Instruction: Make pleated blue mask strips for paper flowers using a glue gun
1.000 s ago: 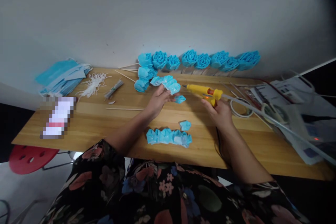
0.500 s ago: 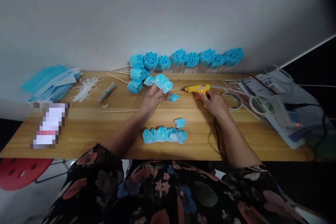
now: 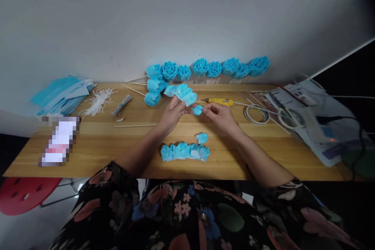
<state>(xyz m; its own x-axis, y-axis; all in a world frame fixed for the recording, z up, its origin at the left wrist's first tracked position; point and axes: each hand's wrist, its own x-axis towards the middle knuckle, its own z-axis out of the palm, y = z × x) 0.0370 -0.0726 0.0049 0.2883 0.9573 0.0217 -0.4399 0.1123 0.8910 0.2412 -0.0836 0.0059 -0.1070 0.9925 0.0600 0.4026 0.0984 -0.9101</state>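
Observation:
My left hand (image 3: 171, 115) is closed round a strip of folded blue petals (image 3: 182, 92), held just above the wooden table (image 3: 117, 144). My right hand (image 3: 220, 116) pinches a small blue folded piece (image 3: 197, 109) at the near end of that strip. A yellow glue gun (image 3: 220, 102) lies on the table just behind my right hand. A second row of folded blue petals (image 3: 184, 151) and one loose blue piece (image 3: 201, 138) lie near the front edge.
Finished blue flowers (image 3: 205, 68) on sticks lean along the wall. Blue face masks (image 3: 60, 93), white ear loops (image 3: 98, 99) and a wooden skewer (image 3: 134, 125) lie at left. Tape rolls (image 3: 258, 114), papers and a power strip (image 3: 325, 134) sit at right. A red stool (image 3: 23, 199) stands below left.
My right hand has put the glue gun down on the table and come left to pinch the small blue piece. My left hand has kept hold of the petal strip.

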